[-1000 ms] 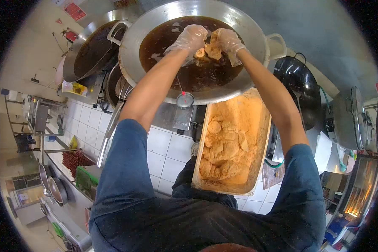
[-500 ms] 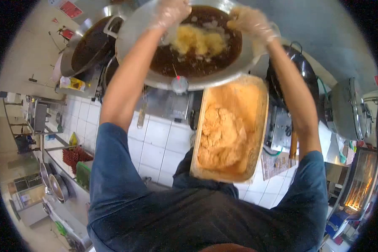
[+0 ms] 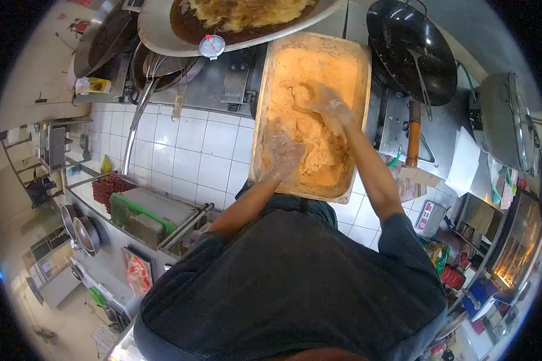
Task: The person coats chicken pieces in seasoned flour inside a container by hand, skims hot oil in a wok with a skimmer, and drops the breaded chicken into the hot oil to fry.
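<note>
A rectangular metal tray holds orange flour and a heap of coated pieces. Over the tray's left part, my left hand, in a clear glove, lies with its fingers spread at the edge of the heap. My right hand, also gloved, is above the heap at the tray's middle; motion blurs its fingers, so its grip cannot be made out. Beyond the tray, a wide metal pan holds dark oil with pale yellow foam. A round dial thermometer sits on the pan's near rim.
A black wok with a ladle stands right of the tray. On the left are a strainer with a long metal handle and another pan of dark oil. White floor tiles show below the stove. A lit glass cabinet stands far right.
Both hands have come back from the oil pan to the tray. The view has shifted, so the pan now sits at the top edge. Foam in the oil has spread wider.
</note>
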`<state>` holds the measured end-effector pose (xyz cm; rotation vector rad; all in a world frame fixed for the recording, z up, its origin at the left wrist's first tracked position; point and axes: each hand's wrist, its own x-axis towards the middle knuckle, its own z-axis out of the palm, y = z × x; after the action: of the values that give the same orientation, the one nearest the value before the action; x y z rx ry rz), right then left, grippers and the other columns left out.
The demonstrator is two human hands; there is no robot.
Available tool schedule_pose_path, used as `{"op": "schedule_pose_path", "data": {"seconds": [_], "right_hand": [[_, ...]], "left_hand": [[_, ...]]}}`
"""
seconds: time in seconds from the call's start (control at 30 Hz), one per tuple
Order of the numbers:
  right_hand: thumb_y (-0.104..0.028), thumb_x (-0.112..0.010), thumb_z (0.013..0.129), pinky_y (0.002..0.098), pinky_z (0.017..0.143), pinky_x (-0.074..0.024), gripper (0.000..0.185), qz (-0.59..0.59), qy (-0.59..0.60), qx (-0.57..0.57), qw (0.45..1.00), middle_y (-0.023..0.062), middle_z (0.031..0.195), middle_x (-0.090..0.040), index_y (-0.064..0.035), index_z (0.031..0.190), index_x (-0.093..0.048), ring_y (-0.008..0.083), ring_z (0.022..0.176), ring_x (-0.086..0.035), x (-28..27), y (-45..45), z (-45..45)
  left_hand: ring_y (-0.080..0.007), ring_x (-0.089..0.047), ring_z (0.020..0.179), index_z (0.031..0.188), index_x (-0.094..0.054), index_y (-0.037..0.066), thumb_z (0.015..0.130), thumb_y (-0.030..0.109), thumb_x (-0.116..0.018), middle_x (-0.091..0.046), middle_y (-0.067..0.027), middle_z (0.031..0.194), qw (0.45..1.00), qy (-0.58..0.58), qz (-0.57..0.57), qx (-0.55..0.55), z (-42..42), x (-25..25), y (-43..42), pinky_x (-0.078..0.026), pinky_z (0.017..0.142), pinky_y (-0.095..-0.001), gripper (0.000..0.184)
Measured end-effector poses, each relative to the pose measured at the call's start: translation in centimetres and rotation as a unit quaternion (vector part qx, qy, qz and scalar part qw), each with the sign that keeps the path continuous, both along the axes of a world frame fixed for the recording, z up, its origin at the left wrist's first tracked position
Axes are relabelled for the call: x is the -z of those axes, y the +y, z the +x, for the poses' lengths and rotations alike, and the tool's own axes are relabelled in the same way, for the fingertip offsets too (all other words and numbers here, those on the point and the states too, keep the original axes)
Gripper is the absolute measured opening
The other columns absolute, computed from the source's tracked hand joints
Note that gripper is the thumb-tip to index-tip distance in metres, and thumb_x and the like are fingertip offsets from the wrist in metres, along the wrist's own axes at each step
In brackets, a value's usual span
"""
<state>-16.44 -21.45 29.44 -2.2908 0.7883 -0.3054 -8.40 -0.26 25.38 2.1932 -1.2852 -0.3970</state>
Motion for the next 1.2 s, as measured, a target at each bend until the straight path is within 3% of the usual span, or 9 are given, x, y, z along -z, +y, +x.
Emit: {"op": "schedule_pose_path", "data": {"seconds": [0.13, 0.33, 0.4, 0.47, 0.57, 0.7, 0.9, 0.97, 1.2], "right_hand": [[-0.057, -0.070, 0.077, 0.0455, 0.092, -0.0479, 0.074, -0.027, 0.072, 0.036, 0.996, 0.0234, 0.112, -0.065, 0.0033, 0.120, -0.060, 0.0397, 0.104, -0.061, 11.1, -1.3, 2.7], [-0.039, -0.060, 0.091, 0.0417, 0.080, -0.0514, 0.053, -0.228, 0.231, -0.094, 0.941, 0.0165, 0.103, -0.065, -0.0018, 0.128, -0.057, 0.0284, 0.093, -0.063, 7.2, -1.3, -0.4], [-0.032, -0.056, 0.093, 0.0408, 0.077, -0.0514, 0.046, -0.135, 0.212, -0.084, 0.964, 0.0140, 0.104, -0.064, -0.0012, 0.127, -0.057, 0.0261, 0.091, -0.062, 0.2, -1.4, -0.7], [-0.030, -0.056, 0.093, 0.0393, 0.077, -0.0516, 0.043, -0.223, 0.239, -0.138, 0.935, 0.0121, 0.103, -0.064, -0.0008, 0.125, -0.057, 0.0243, 0.090, -0.062, 2.2, -2.9, -0.3], [-0.027, -0.056, 0.093, 0.0383, 0.077, -0.0519, 0.039, -0.316, 0.268, -0.205, 0.887, 0.0105, 0.101, -0.065, -0.0012, 0.122, -0.058, 0.0233, 0.089, -0.062, 6.6, -6.5, 0.8], [-0.027, -0.056, 0.092, 0.0402, 0.079, -0.0523, 0.035, -0.220, 0.231, -0.247, 0.915, 0.0116, 0.101, -0.067, -0.0048, 0.118, -0.060, 0.0264, 0.092, -0.063, 5.2, -7.1, 5.3], [-0.027, -0.056, 0.089, 0.0431, 0.081, -0.0528, 0.029, -0.095, 0.181, -0.303, 0.931, 0.0134, 0.102, -0.069, -0.0103, 0.112, -0.063, 0.0311, 0.096, -0.066, 4.2, -7.1, 10.1], [-0.027, -0.057, 0.089, 0.0441, 0.082, -0.0530, 0.027, -0.083, 0.181, -0.313, 0.929, 0.0139, 0.102, -0.070, -0.0121, 0.110, -0.064, 0.0327, 0.097, -0.067, 3.9, -6.9, 10.5], [-0.022, -0.056, 0.086, 0.0423, 0.086, -0.0536, 0.033, -0.065, 0.248, -0.257, 0.932, 0.0115, 0.108, -0.070, -0.0151, 0.117, -0.065, 0.0323, 0.099, -0.067, 6.4, -8.0, 10.2]], "left_hand": [[-0.0307, -0.059, 0.094, 0.105, -0.067, 0.004, 0.085, 0.028, -0.064, -0.062, -0.0104, 0.086, 0.995, -0.050, 0.077, -0.026, -0.6, 7.3, 0.3, -0.045, 0.094, -0.0473, 0.031], [-0.0263, -0.058, 0.075, 0.079, -0.062, 0.009, 0.085, 0.024, -0.060, -0.059, -0.0089, 0.075, 0.985, 0.012, 0.134, -0.110, -0.6, 14.5, -1.9, -0.046, 0.069, -0.0432, 0.017], [-0.0243, -0.058, 0.069, 0.073, -0.061, 0.009, 0.084, 0.024, -0.060, -0.058, -0.0089, 0.072, 0.991, -0.087, 0.060, -0.080, -0.4, 14.2, -1.9, -0.047, 0.062, -0.0417, 0.019], [-0.0220, -0.057, 0.065, 0.072, -0.059, 0.008, 0.084, 0.026, -0.060, -0.057, -0.0093, 0.071, 0.945, -0.313, -0.097, 0.016, 0.9, 11.1, -0.8, -0.047, 0.059, -0.0404, 0.021], [-0.0226, -0.057, 0.067, 0.075, -0.061, 0.005, 0.086, 0.028, -0.059, -0.057, -0.0112, 0.073, 0.778, -0.626, 0.046, -0.005, 0.1, 8.9, -0.5, -0.048, 0.062, -0.0416, 0.025], [-0.0319, -0.060, 0.074, 0.091, -0.064, 0.003, 0.082, 0.026, -0.065, -0.061, -0.0172, 0.080, 0.980, -0.192, -0.024, -0.040, 0.3, 4.5, -1.6, -0.050, 0.068, -0.0434, 0.025], [-0.0399, -0.061, 0.094, 0.111, -0.064, 0.002, 0.075, 0.028, -0.071, -0.064, -0.0239, 0.095, 0.932, 0.343, -0.078, -0.090, 3.0, 0.4, -2.8, -0.050, 0.085, -0.0432, 0.045], [-0.0387, -0.061, 0.099, 0.115, -0.063, 0.002, 0.075, 0.029, -0.070, -0.064, -0.0238, 0.099, 0.936, 0.334, 0.010, -0.112, 4.0, -1.8, -2.5, -0.049, 0.089, -0.0431, 0.049], [-0.0337, -0.064, 0.084, 0.105, -0.065, 0.005, 0.077, 0.029, -0.071, -0.066, -0.0176, 0.087, 0.972, 0.182, -0.140, -0.049, 3.6, 4.8, -3.1, -0.051, 0.079, -0.0432, 0.037]]}}
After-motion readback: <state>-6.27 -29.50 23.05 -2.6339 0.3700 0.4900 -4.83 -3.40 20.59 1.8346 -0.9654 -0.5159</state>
